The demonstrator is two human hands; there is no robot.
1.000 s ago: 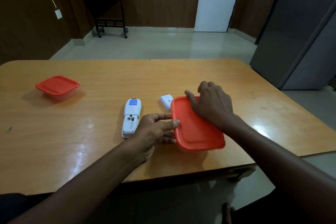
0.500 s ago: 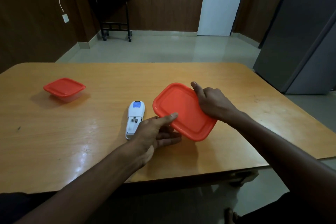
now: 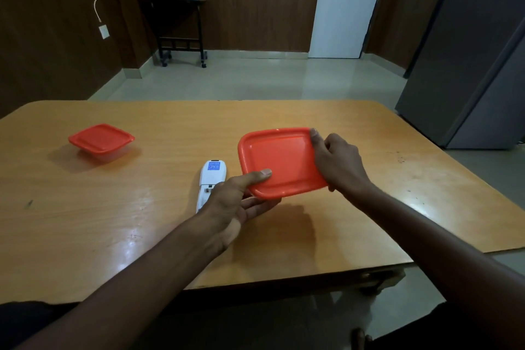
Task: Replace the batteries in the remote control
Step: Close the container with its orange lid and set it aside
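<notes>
A white remote control (image 3: 212,177) lies back-up on the wooden table (image 3: 397,187), with a blue label at its far end and its battery bay uncovered. Just right of it, both hands hold a red-lidded box (image 3: 281,162) tilted above the table. My right hand (image 3: 338,165) grips the lid's right edge. My left hand (image 3: 235,202) pinches the near-left corner, thumb on top and fingers underneath. The box's underside and whatever lies behind the lid are hidden.
A second red-lidded clear box (image 3: 100,139) sits on the table at the far left. The table's near edge runs below my forearms. A grey cabinet (image 3: 468,65) stands to the right, beyond the table.
The red-lidded box rose off the table and tilted up, moving slightly left and away. The small white piece seen beside the remote earlier is now out of sight behind the lid.
</notes>
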